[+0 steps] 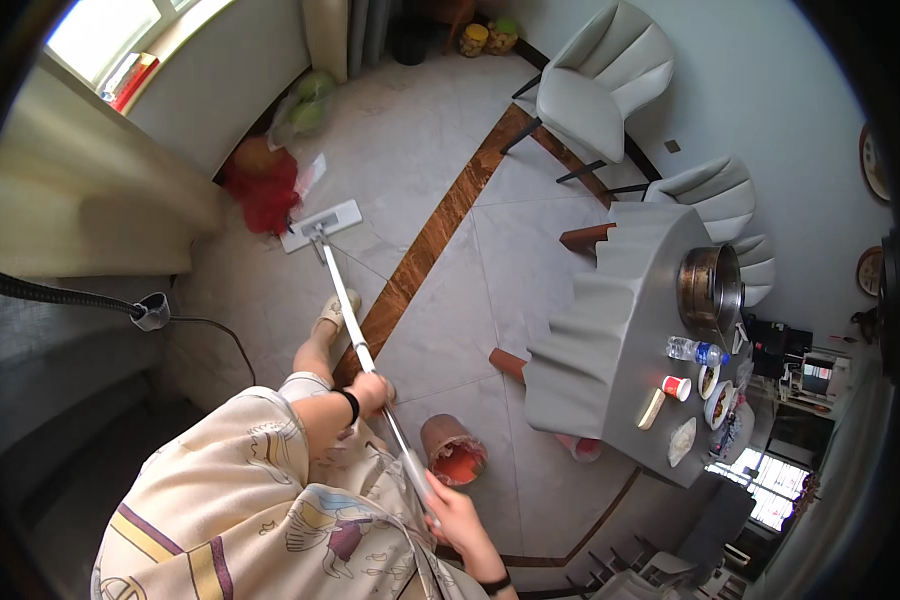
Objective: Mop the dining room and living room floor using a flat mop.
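A flat mop [351, 315] with a white-and-metal pole slants across the view. My left hand [370, 391] is closed around the middle of its pole, and my right hand [450, 517] grips the grey handle at the near end. The flat mop head [322, 226] lies on the marble-look tiled floor [420, 165], close beside a red plastic bag [265, 191]. A foot in a pale clog [337, 309] stands beside the pole. To the right of the pole is a pinkish waste bin [454, 450] with a red inside.
Bags with green round produce [311, 101] lie along the wall below the window. A cloth-covered table [630, 330] holds a large metal pot [709, 289], a water bottle [696, 351] and dishes. Pale padded chairs [607, 82] stand behind it. A cable [217, 322] hangs at left.
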The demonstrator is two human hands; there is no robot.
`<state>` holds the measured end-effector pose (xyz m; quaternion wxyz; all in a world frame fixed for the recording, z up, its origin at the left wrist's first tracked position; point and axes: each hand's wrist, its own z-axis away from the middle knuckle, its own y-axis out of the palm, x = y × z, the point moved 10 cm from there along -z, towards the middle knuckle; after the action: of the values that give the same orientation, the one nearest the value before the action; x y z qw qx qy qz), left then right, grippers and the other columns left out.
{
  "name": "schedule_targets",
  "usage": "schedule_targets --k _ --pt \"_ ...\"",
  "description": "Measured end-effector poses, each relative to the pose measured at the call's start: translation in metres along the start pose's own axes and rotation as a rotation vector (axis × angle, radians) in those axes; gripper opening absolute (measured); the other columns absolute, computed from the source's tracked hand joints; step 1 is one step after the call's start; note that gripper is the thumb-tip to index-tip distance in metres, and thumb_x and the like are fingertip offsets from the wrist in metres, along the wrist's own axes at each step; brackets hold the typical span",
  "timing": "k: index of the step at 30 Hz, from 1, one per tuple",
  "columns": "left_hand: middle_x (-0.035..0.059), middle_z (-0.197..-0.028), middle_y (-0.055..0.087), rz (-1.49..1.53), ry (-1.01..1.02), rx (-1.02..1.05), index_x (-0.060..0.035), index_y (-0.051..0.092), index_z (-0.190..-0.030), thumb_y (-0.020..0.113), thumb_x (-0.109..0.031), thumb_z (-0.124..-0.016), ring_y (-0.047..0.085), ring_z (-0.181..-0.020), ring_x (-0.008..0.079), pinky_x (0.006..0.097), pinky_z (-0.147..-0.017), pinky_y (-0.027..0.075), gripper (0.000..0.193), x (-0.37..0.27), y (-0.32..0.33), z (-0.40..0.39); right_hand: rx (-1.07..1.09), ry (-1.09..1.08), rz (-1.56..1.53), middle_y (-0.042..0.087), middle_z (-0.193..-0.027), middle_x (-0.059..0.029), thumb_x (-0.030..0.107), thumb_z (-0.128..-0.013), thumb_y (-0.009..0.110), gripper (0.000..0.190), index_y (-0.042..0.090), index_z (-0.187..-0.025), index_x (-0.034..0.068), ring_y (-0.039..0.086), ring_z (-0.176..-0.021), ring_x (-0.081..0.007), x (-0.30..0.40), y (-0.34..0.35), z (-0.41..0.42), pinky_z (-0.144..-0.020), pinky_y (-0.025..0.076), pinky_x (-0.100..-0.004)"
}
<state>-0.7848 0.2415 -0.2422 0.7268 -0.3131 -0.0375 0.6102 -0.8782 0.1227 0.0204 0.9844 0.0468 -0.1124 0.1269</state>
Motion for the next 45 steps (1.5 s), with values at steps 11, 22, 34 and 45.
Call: schedule_targets --k 11,22,34,45 --pt "0.0052 -0.08 0.063 0.067 -0.225 0.057 -0.0141 0.066 -0.083 0.065 -0.029 -0.066 0.061 -0.077 0.0215 0.0321 -0.061 0.049 0.023 0.032 0.079 -0.03 -0.003 -0.335 0.148 0.045 -0.065 0.0046 0.011 -0.084 0.047 0.041 0.04 -0.124 0.015 0.038 -0.049 -0.0032 -0.04 -0.001 -0.027 -0.041 0.031 -0.017" --pt "0.0155 -0.086 0.058 2.029 -0.231 0.41 0.0028 0.033 -0.109 0.026 -0.022 -0.09 0.061 -0.072 0.0238 0.0329 -0.052 0.052 0.031 -0.17 0.064 0.089 -0.548 -0.511 0.653 0.059 -0.087 -0.0188 0.009 -0.063 0.066 0.034 0.061 -0.097 0.009 0.06 -0.078 -0.0287 -0.009 -0.096 0.152 -0.067 0.046 -0.0309" --pt "0.006 -0.073 0.051 1.864 -0.829 -0.159 -0.0063 0.04 -0.097 0.034 -0.029 -0.088 0.056 -0.055 0.0168 0.0355 -0.047 0.05 0.025 0.146 0.128 0.11 -0.205 -0.68 0.56 0.056 -0.075 -0.0217 0.015 -0.07 0.061 0.032 0.058 -0.101 0.008 0.057 -0.069 -0.0339 0.019 0.076 -0.021 -0.061 0.046 -0.0363" --pt "0.0081 -0.079 0.057 1.786 -0.512 0.404 -0.0018 0.041 -0.099 0.022 -0.018 -0.088 0.058 -0.067 0.019 0.0317 -0.059 0.051 0.028 0.007 0.097 0.143 -0.449 -0.408 0.714 0.058 -0.08 -0.0176 0.017 -0.073 0.056 0.028 0.06 -0.101 0.015 0.057 -0.074 -0.0337 0.012 0.041 0.095 -0.066 0.047 -0.0391"
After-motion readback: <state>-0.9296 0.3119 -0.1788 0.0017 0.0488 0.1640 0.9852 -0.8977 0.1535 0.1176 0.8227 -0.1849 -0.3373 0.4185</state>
